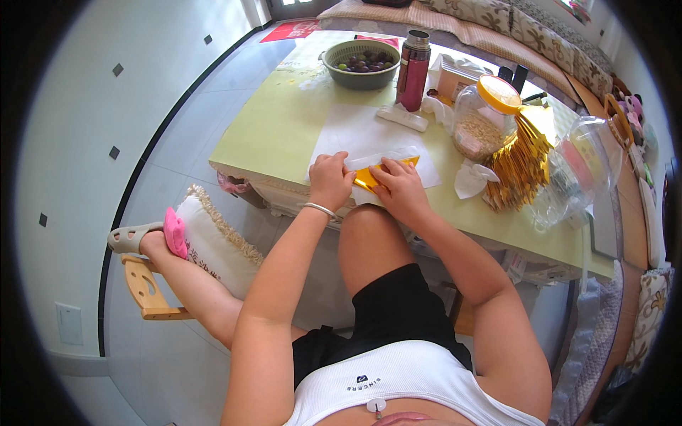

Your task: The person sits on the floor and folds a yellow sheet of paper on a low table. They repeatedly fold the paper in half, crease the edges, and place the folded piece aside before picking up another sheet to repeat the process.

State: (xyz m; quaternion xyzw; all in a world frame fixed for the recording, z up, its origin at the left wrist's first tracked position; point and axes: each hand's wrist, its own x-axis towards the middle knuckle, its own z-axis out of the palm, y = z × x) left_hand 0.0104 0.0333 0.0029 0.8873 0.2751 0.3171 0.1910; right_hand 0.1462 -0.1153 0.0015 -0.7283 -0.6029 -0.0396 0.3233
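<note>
A small sheet of gold foil paper (365,179) with a pale strip along its far edge lies on a white sheet of paper (342,135), at the near side of the table. My left hand (331,182) is closed at the gold paper's left end, its thumb and forefinger against the edge. From the right, my right hand (402,189) presses thumb and bent fingers onto the gold paper; part of it is hidden under them. Just beyond lies a white oblong object (403,118). To the right, a thick fan of gold foil papers (517,167) leans by a jar (477,129).
A basin of grapes (361,79) and a dark pink thermos flask (413,74) stand farther back on the pale green table (263,128). Crumpled tissue (474,179) and a clear plastic bag (575,174) lie at the right. A wooden stool (145,291) stands at the left.
</note>
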